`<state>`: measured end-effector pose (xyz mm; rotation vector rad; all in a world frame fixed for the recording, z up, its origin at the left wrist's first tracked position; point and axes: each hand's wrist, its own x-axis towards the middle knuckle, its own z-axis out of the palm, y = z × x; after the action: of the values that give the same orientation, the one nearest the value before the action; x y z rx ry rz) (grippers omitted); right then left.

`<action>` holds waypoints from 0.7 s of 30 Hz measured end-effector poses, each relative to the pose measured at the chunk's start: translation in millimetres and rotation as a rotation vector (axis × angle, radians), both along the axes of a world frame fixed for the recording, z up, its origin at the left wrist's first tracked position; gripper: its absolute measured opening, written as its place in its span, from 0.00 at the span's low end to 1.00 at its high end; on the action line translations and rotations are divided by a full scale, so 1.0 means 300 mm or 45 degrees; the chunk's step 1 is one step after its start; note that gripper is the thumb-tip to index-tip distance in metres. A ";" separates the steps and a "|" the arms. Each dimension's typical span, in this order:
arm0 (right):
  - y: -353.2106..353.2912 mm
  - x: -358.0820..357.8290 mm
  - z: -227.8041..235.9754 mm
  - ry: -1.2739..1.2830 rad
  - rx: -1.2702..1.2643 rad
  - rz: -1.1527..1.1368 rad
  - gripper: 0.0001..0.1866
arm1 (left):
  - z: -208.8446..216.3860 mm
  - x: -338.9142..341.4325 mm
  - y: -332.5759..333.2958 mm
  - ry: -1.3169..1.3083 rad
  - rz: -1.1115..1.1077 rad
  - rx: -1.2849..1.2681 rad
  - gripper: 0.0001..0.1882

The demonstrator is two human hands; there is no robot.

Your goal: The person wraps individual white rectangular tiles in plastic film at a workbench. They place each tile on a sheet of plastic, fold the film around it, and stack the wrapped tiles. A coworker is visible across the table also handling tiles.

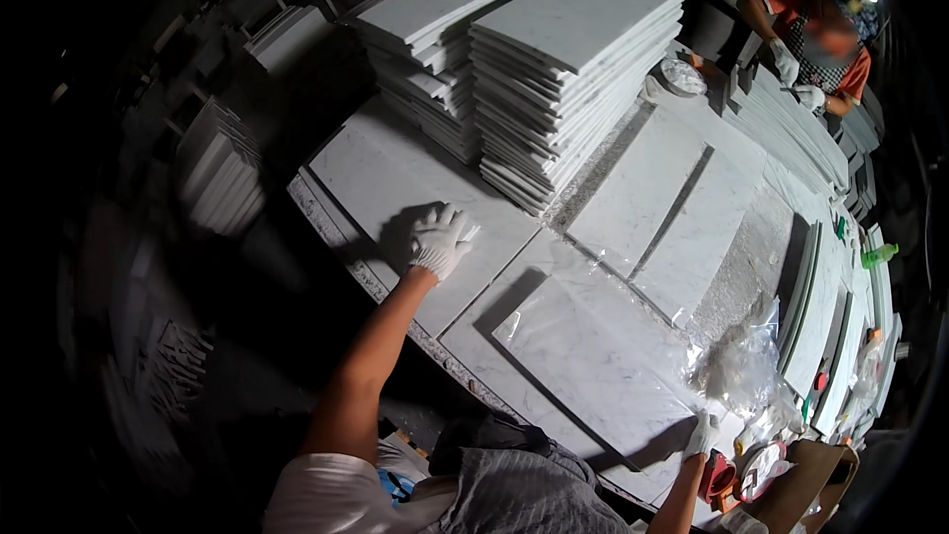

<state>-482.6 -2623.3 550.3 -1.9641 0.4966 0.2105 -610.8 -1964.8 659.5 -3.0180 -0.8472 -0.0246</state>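
Observation:
My left hand [440, 240], in a white glove, lies with fingers spread on a white marble slab [395, 178] at the table's left side, holding nothing. My right hand [701, 434], also gloved, rests at the near right corner of a white marble tile [593, 356] partly covered by clear plastic film. Whether the fingers grip the tile's edge or the film is hard to make out. Beside that hand lies a crumpled clear plastic bag [741, 366].
Two tall stacks of white marble tiles [563, 69] stand at the back of the table. More tiles [652, 188] lie flat in the middle, others stand on edge at the right [820, 297]. Another person [820, 49] in gloves works at the far right. A tape roll [756, 470] sits near my right hand.

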 end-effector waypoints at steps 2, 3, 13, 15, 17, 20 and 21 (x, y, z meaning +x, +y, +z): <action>-0.014 0.000 -0.018 -0.022 -0.007 0.009 0.11 | 0.013 0.014 0.016 0.029 -0.040 0.015 0.28; -0.024 0.002 -0.023 -0.027 -0.017 0.018 0.11 | 0.020 0.017 0.020 0.043 -0.059 0.023 0.27; -0.039 0.005 -0.069 -0.021 -0.004 0.030 0.11 | -0.039 -0.298 0.036 -0.180 0.071 0.210 0.29; -0.055 0.002 -0.072 0.001 -0.008 0.058 0.11 | -0.064 -0.387 0.132 -0.295 0.440 0.127 0.35; -0.071 -0.007 -0.071 0.013 0.011 0.011 0.12 | -0.098 -0.434 0.267 -0.296 0.956 -0.026 0.42; -0.057 -0.020 -0.066 -0.066 -0.057 -0.033 0.13 | -0.168 -0.415 0.459 -0.769 0.988 -0.769 0.19; -0.055 -0.024 -0.064 -0.101 -0.105 -0.059 0.13 | -0.220 -0.418 0.508 -0.993 1.016 -0.883 0.13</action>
<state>-489.7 -2639.8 531.1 -2.0302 0.5051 0.0837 -736.1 -1812.4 593.5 -2.8648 -2.4944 -1.1570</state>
